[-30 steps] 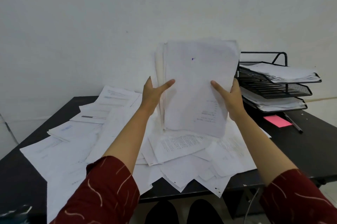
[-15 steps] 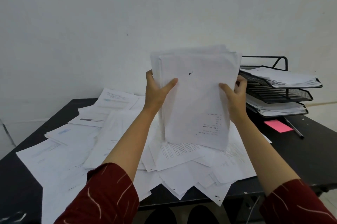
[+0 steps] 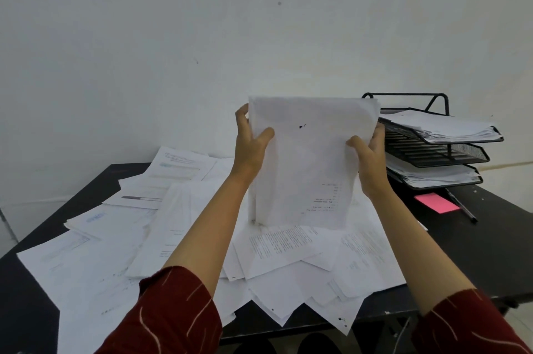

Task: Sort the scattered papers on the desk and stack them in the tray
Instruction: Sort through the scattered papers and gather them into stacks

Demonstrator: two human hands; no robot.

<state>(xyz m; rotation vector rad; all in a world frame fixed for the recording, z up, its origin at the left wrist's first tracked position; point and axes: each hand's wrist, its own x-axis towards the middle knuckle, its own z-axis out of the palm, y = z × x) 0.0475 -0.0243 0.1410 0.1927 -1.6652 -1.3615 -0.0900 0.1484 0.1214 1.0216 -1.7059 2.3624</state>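
Papers (image 3: pixel 305 163), a gathered bundle, stand upright on their lower edge atop the loose sheets (image 3: pixel 288 250) on the desk (image 3: pixel 490 238), left hand (image 3: pixel 249 143) and right hand (image 3: pixel 367 159) each gripping one side. Risk: uneven sheets may slip or fan out before reaching the tray (image 3: pixel 450 156), just right of the bundle.

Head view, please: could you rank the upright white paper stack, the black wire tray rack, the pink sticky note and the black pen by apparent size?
1. Upright white paper stack
2. Black wire tray rack
3. Pink sticky note and black pen: alike, unranked.
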